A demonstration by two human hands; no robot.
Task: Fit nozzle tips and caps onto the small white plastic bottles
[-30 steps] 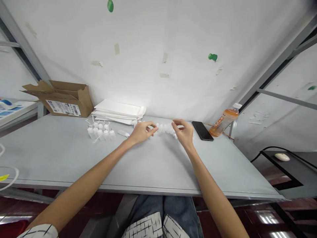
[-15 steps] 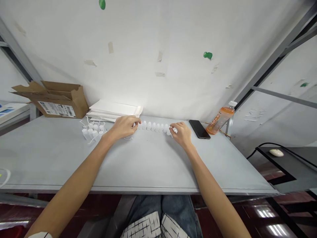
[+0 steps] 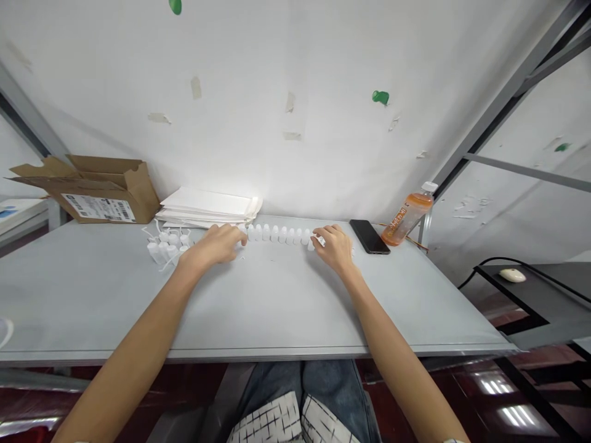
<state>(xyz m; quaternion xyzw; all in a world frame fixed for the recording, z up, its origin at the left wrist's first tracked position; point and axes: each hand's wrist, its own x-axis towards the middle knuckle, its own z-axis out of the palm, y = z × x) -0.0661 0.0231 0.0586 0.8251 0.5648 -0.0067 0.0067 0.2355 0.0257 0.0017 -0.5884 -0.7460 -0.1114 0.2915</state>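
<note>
A row of several small white bottles (image 3: 279,234) stands on the grey table (image 3: 277,295) near the wall. My left hand (image 3: 216,243) lies at the row's left end, fingers curled together and pressed down beside the first bottle; what they hold is hidden. My right hand (image 3: 333,245) is at the row's right end, its fingers pinched on a small white bottle (image 3: 320,242). Left of my left hand stands a cluster of small white bottles with thin nozzles (image 3: 165,248).
A stack of white paper bags (image 3: 207,205) lies against the wall, with an open cardboard box (image 3: 92,187) to its left. A black phone (image 3: 369,236) and an orange drink bottle (image 3: 408,213) sit at the right. A white mouse (image 3: 511,275) rests on a dark side table.
My left hand has slid left from the middle of the row to its left end. My right hand has dropped onto the row's right end. The row now shows between the hands.
</note>
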